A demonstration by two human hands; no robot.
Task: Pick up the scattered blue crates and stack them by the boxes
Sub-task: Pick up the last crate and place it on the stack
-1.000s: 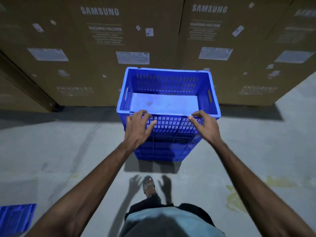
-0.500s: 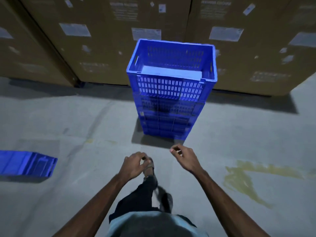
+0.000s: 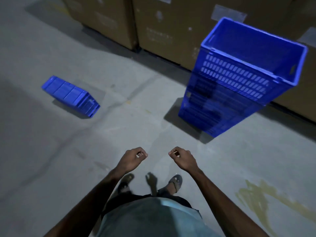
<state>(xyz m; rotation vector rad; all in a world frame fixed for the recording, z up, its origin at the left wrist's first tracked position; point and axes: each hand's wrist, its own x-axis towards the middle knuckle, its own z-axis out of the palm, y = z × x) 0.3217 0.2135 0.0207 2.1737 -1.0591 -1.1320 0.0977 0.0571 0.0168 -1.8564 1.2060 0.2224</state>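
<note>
Concrete floor, boxes behind crate stack, lone crate well left, left hand, right hand loosely curled, empty

The person wears a pale blue-grey shirt that fills the near middle of the view. Its hem lies over a dark, almost black lower garment whose cut is lost in shadow. On the feet are dark open sandals: the left sandal is blurred, and the right sandal shows a broad strap dotted with a few small light spots. The left forearm and right forearm are bare from the near edge up to the left hand and right hand.
</note>
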